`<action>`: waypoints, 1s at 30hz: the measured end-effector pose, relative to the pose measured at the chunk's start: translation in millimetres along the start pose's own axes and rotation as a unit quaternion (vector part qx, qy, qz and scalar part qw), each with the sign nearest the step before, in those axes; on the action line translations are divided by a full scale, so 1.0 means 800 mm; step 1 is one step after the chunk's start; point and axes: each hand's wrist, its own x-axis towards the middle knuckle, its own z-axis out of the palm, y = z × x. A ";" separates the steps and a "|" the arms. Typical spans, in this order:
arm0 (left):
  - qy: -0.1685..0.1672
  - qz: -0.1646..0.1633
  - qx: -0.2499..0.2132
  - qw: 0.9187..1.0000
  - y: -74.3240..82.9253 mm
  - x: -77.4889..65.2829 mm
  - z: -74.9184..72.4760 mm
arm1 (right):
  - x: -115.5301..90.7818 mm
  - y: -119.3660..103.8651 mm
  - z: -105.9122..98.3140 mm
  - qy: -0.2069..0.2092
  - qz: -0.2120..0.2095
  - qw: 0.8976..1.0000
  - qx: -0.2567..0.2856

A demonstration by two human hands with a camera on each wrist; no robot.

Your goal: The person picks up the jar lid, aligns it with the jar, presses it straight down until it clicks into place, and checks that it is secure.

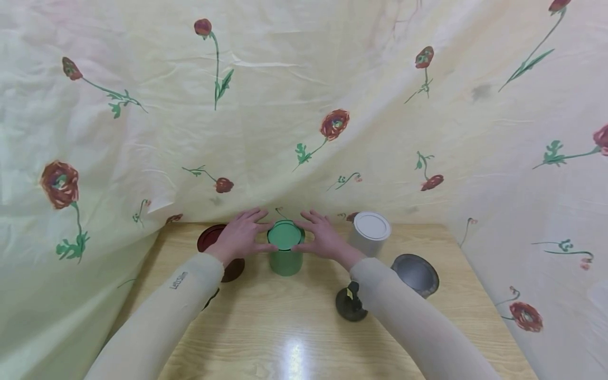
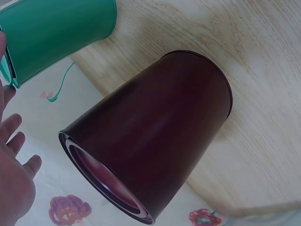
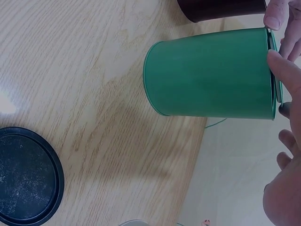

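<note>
A green canister (image 1: 286, 264) stands upright near the table's back edge, its green lid (image 1: 285, 235) sitting at the top. In the right wrist view a dark gap shows between lid and rim. My left hand (image 1: 242, 233) holds the lid's left edge with thumb and fingers. From the opposite side my right hand (image 1: 326, 237) holds it too, thumb (image 3: 282, 66) at the near edge and a finger beyond it. Below my left wrist is a dark red canister (image 2: 155, 127) with a recessed lid, partly hidden by that hand in the head view.
Behind my right wrist stands a white canister (image 1: 369, 240). A dark grey round item (image 1: 417, 274) with a rim sits right of my forearm. Under that wrist lies a black disc (image 1: 349, 311), partly covered. Flower-patterned cloth (image 1: 266, 132) hangs behind the wooden table (image 1: 266, 327).
</note>
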 end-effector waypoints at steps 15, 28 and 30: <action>-0.025 0.000 -0.010 1.000 0.001 0.004 -0.004 | -0.003 0.001 0.001 -0.011 0.016 1.000 0.017; -0.031 -0.005 -0.002 0.999 0.004 0.003 -0.001 | -0.006 0.009 0.006 -0.022 0.023 0.999 0.019; -0.032 -0.008 -0.002 0.999 0.005 0.003 0.001 | -0.007 0.009 0.007 -0.024 0.024 0.999 0.016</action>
